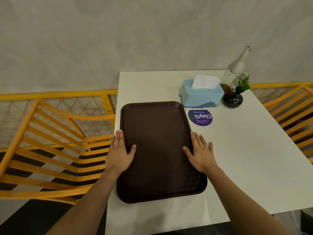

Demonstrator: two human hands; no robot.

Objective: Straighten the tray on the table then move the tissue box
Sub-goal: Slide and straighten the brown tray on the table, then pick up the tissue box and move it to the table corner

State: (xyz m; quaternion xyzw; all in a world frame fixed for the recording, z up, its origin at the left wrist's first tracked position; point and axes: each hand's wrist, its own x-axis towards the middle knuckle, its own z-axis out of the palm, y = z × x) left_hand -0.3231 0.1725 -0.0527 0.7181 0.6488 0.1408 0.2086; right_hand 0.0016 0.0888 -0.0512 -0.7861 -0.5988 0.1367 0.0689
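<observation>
Both hands, left (119, 154) and right (200, 154), press flat with fingers spread wide on the long edges of the dark brown plastic tray (158, 150), likely to square it on the white bench (237, 158); the pale blue tissue box (201, 94) sits just beyond the tray's far right corner.

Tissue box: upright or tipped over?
Upright. The tissue box sits flat on the table, with a tissue sticking out of its top.

Light: dim, soft, even.
Shadows: faint under the hands.
Glare: slight sheen on the tray (159, 133).
Edges: wide-angle bending.
Focus: mildly soft throughout.
</observation>
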